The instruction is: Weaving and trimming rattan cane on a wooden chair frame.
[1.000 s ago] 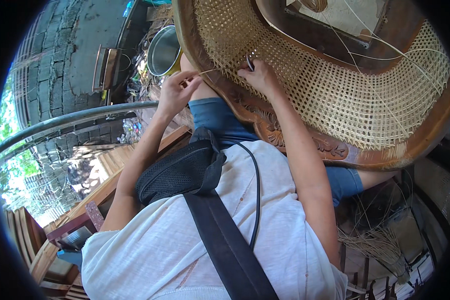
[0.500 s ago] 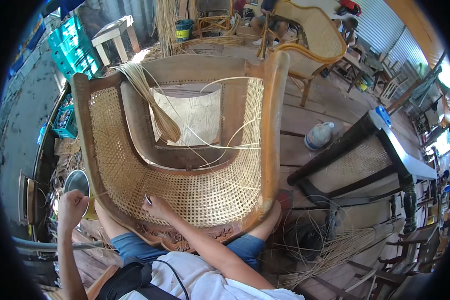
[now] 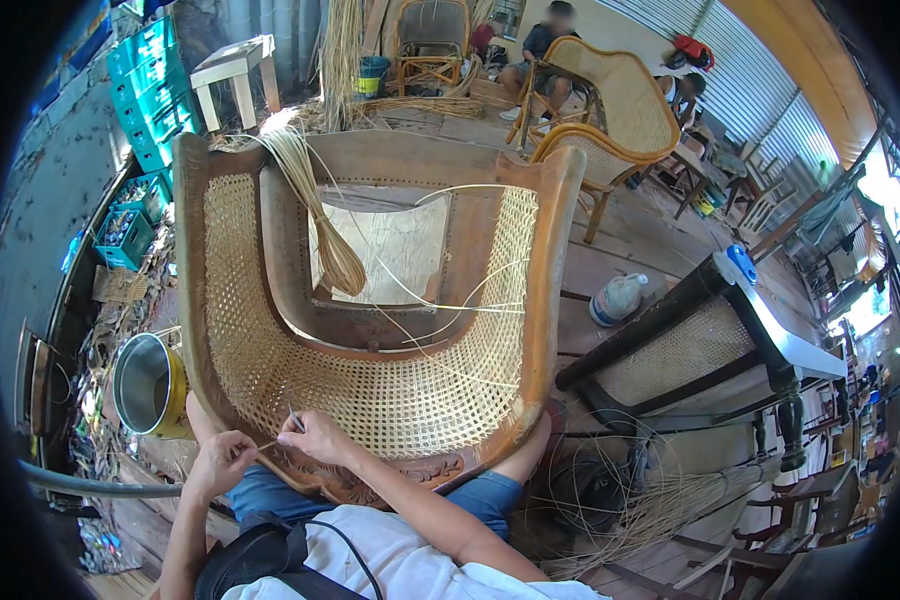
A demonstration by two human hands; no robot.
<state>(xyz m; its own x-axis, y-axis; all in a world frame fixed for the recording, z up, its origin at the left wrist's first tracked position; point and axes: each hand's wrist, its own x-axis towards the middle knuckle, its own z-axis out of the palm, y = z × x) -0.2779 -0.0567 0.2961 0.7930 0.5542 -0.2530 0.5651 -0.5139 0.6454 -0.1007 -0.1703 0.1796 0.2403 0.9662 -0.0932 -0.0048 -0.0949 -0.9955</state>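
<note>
A wooden armchair frame with a woven cane back leans toward me, its carved rail on my knees. My left hand pinches a thin cane strand just off the weave's lower left edge. My right hand rests on the lower weave and grips a small metal awl poked into the mesh. Loose strands cross the open seat, and a bundle of cane hangs over the top rail.
A yellow metal pot stands at my left. A dark wooden chair and a white plastic jug sit to the right, cane scraps on the plank floor. Other people sit with a cane chair at the back; green crates are stacked far left.
The view has swung upright and steadied on the chair. My left hand has come from out at the left in to the weave, close beside my right hand.
</note>
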